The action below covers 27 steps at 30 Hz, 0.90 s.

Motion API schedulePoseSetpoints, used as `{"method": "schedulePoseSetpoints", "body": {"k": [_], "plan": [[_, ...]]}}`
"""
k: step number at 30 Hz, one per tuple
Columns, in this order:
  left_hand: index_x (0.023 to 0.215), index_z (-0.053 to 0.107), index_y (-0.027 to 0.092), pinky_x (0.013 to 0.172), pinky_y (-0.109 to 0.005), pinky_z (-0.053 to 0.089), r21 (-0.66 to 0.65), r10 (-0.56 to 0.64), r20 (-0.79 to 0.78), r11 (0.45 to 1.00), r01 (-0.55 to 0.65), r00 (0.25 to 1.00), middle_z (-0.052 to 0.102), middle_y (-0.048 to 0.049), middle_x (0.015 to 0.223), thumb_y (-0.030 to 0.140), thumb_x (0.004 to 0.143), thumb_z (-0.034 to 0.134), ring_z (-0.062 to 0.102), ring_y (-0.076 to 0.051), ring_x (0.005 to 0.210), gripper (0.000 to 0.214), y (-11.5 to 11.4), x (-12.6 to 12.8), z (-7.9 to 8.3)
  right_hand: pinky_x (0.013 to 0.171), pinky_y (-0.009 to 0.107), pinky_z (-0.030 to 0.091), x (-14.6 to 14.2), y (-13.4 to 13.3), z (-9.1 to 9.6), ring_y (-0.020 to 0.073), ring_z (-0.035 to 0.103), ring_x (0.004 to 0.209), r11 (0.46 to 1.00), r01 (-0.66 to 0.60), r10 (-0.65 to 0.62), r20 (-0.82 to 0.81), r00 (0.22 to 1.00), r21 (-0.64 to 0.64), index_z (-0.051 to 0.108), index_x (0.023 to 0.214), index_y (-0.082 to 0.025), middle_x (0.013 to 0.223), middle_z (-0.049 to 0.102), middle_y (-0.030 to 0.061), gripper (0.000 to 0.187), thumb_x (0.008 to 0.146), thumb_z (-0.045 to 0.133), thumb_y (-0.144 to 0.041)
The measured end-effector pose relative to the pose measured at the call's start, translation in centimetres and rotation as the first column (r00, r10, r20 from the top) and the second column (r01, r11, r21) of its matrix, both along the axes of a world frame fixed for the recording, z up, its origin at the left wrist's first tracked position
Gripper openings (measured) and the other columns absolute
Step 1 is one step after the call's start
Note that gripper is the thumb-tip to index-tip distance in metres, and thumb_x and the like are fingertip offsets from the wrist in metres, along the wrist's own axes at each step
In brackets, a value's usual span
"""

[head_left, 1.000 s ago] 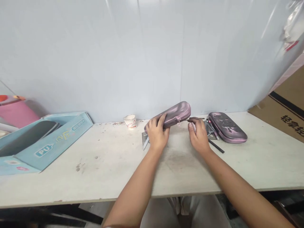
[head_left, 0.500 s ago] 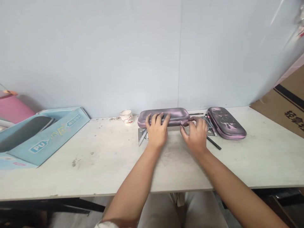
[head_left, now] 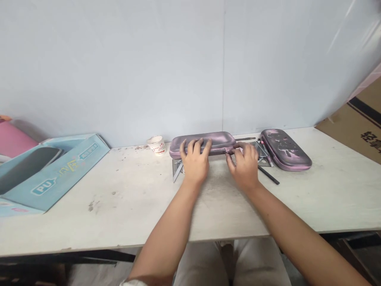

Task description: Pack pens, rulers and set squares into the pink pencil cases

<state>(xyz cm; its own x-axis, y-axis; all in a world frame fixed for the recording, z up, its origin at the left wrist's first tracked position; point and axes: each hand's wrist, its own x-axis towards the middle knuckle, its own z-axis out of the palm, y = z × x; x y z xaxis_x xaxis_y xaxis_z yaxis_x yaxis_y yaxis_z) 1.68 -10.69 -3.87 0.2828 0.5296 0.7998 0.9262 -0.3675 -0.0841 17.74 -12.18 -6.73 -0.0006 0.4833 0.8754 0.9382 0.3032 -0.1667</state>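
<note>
A closed purple pencil case (head_left: 218, 140) lies flat on the white table (head_left: 125, 206) near the back wall. My left hand (head_left: 194, 162) rests on top of its left half, fingers spread flat over the lid. My right hand (head_left: 245, 164) is at the case's right front edge, thumb and forefinger pinched at the zipper pull (head_left: 228, 151). Under the case's left end a metal set square (head_left: 177, 171) sticks out.
A second purple case (head_left: 285, 148) lies to the right, with pens (head_left: 268, 174) and a metal ruler beside it. A small paper cup (head_left: 156, 144) stands left of the case. A light blue box (head_left: 50, 171) sits at far left, a cardboard carton (head_left: 360, 127) at far right.
The case was tilted up on its edge a second ago; now it lies flat. My left hand moved on top of it and my right hand closed in on the zipper.
</note>
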Motion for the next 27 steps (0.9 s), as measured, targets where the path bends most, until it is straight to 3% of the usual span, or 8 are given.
{"method": "schedulePoseSetpoints", "body": {"k": [4, 10, 16, 22, 27], "plan": [[0.12, 0.055, 0.028, 0.105, -0.049, 0.017, 0.017, -0.005, -0.006, 1.0, 0.005, 1.0, 0.06, -0.0074, 0.117, 0.016, 0.083, 0.043, 0.047, -0.024, 0.112, 0.041, 0.0, 0.1, 0.0, 0.089, 0.044, 0.035, 0.0, 0.0, 0.2, 0.0258, 0.047, 0.099, 1.0, 0.005, -0.004, -0.03, 1.0, 0.023, 0.057, 0.081, -0.017, 0.1, 0.053, 0.012, 0.012, 0.078, 0.052, -0.027], [0.121, 0.054, 0.028, 0.106, -0.05, 0.016, 0.048, -0.009, -0.005, 0.999, 0.01, 1.0, 0.06, -0.0075, 0.117, 0.016, 0.085, 0.041, 0.046, -0.023, 0.113, 0.04, -0.1, 0.3, 0.1, 0.091, 0.048, 0.032, 0.1, -0.1, 0.3, 0.0281, 0.045, 0.102, 1.0, 0.016, -0.016, -0.006, 1.0, 0.008, 0.055, 0.082, -0.016, 0.104, 0.052, 0.0161, 0.025, 0.079, 0.053, -0.04], [0.121, 0.054, 0.029, 0.106, -0.05, 0.015, 0.04, -0.006, 0.006, 0.999, 0.006, 1.0, 0.059, -0.0075, 0.117, 0.016, 0.084, 0.043, 0.046, -0.024, 0.114, 0.041, -0.2, 0.2, 0.3, 0.095, 0.05, 0.029, 0.2, -0.2, 0.4, 0.027, 0.045, 0.104, 0.999, -0.009, 0.009, 0.007, 1.0, 0.034, 0.057, 0.085, -0.017, 0.104, 0.054, 0.0128, 0.014, 0.081, 0.051, -0.029], [0.12, 0.055, 0.029, 0.106, -0.051, 0.014, 0.011, 0.011, 0.02, 1.0, -0.011, 1.0, 0.06, -0.0073, 0.117, 0.013, 0.079, 0.047, 0.046, -0.024, 0.114, 0.045, -0.2, 0.0, 0.5, 0.096, 0.046, 0.031, 0.5, 0.1, 0.6, 0.022, 0.047, 0.099, 0.989, -0.128, 0.13, -0.015, 0.991, 0.078, 0.059, 0.082, -0.019, 0.1, 0.054, 0.0092, 0.01, 0.079, 0.05, -0.022], [0.12, 0.054, 0.03, 0.106, -0.051, 0.014, -0.061, -0.014, 0.073, 0.998, 0.019, 0.997, 0.06, -0.0063, 0.117, 0.014, 0.079, 0.047, 0.047, -0.024, 0.112, 0.044, 0.0, 0.0, 0.3, 0.094, 0.05, 0.031, 1.3, 0.6, 1.0, 0.0261, 0.041, 0.107, 0.995, -0.062, 0.067, -0.066, 0.996, 0.079, 0.061, 0.077, -0.021, 0.101, 0.048, 0.0088, 0.009, 0.075, 0.053, -0.021]]}}
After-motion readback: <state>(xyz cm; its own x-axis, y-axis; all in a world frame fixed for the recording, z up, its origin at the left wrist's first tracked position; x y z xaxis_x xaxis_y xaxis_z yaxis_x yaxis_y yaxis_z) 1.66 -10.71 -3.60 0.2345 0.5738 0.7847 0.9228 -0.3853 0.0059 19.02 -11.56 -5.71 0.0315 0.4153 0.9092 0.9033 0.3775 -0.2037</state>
